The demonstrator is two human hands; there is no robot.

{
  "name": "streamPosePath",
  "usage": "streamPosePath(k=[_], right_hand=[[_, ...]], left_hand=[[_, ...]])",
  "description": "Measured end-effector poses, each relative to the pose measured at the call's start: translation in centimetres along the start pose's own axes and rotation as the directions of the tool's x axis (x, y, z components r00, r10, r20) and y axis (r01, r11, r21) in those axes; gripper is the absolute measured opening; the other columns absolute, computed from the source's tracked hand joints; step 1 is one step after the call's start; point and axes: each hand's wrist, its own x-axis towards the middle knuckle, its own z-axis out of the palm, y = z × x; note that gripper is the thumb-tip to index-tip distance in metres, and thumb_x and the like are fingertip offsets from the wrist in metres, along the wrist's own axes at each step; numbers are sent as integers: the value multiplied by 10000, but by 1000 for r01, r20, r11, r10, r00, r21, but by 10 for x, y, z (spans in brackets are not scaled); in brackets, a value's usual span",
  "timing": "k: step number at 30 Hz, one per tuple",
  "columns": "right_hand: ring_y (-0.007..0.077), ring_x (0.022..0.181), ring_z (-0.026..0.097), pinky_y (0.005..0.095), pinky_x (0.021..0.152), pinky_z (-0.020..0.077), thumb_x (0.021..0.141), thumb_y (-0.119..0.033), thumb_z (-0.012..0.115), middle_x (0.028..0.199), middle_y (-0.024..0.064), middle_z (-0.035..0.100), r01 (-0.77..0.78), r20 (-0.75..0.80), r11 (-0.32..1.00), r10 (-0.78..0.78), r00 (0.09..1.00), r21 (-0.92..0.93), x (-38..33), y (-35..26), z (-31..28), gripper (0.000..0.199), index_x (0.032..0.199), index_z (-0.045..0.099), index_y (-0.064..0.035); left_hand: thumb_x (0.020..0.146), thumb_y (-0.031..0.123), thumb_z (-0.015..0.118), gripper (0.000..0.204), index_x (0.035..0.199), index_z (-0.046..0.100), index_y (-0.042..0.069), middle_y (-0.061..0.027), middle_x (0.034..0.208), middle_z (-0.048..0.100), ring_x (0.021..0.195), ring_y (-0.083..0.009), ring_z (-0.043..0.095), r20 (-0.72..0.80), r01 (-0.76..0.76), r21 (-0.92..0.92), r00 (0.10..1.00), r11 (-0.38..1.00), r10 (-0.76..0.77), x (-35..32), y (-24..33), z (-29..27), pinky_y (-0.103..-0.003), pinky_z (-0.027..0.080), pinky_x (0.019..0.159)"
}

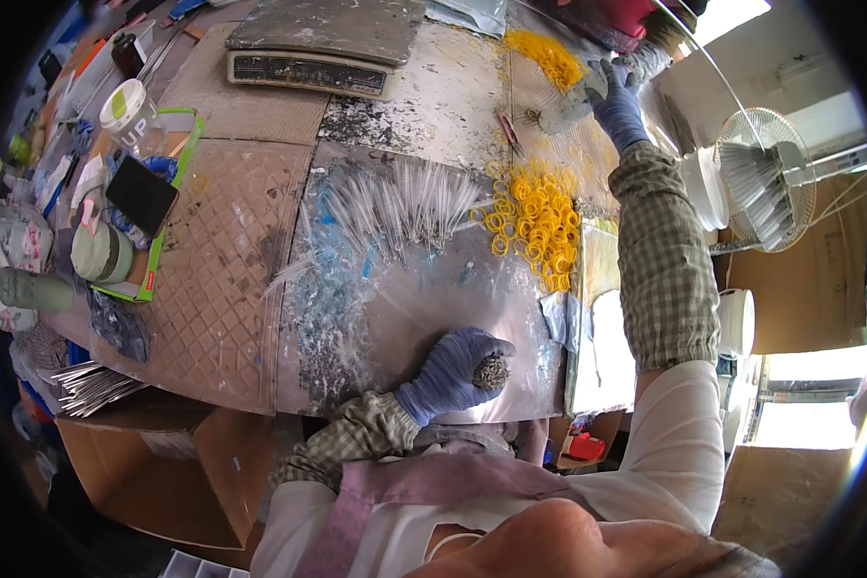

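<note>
My left hand (448,378), in a blue glove, is closed around a tight bundle of thin grey rods (491,373) by the table's near edge. Only the bundle's end shows; the rest is hidden by my fingers. At the far right, my gloved right hand (619,108) is stretched out with fingers apart, beside a clear plastic bag (564,111). Whether it touches the bag I cannot tell. Yellow rings (539,217) lie heaped in the right middle of the table. Left of them is a spread pile of thin clear sticks (405,207).
A flat scale (308,69) stands at the back. Red-handled snips (511,135) lie beyond the rings, near more yellow bands (546,58). At left, a green-edged tray (149,275) holds a phone (142,196). A fan (766,178) stands right; a cardboard box (154,467) sits below left.
</note>
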Motion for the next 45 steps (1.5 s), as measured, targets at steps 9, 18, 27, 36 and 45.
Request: streamPosePath(k=[9,18,27,36,45], right_hand=[[284,1342,490,406,1144,352,739,-620,804,1389,187,564,-621,697,342,-495,519,705,-233,-145,-209,947,1384,509,8],[321,1434,392,539,1216,161,692,-520,821,1488,132,474,-276,542,783,-91,836,557,-370,-253,-181,942,1457,448,-116],[375,1335,481,473,1176,308,669,-451,853,1374,183,561,-586,627,295,-62,776,755,-357,-261,-189,883,1392,519,-70],[321,1419,397,614,1178,168,623,-514,878,1460,120,472,-412,504,435,-118,855,800,-328,-237,-215,970,1414,492,-106],[353,1421,385,589,1192,209,690,-546,794,1434,167,493,-184,463,780,-149,873,598,-358,-260,-184,955,1449,450,-79]], left_hand=[[733,143,799,348,1053,666,114,-79,974,702,941,-315,660,-77,16,88,997,996,-9,-6,0,4,-426,529,853],[746,189,863,461,1124,617,95,-75,1038,690,997,-293,665,-114,-69,142,990,988,86,-7,13,6,-411,505,968],[668,437,922,1119,1516,328,15,-148,1507,423,1391,-273,420,25,377,-351,919,857,-394,-39,-4,1,-391,338,1168],[716,179,888,611,1232,585,57,-82,1111,714,1047,-190,686,23,60,-40,998,997,-59,3,47,-21,-382,436,1091],[656,300,924,755,1288,570,90,-140,1410,525,1370,-304,462,-23,231,-108,972,967,-235,-26,0,1,-443,346,1168]])
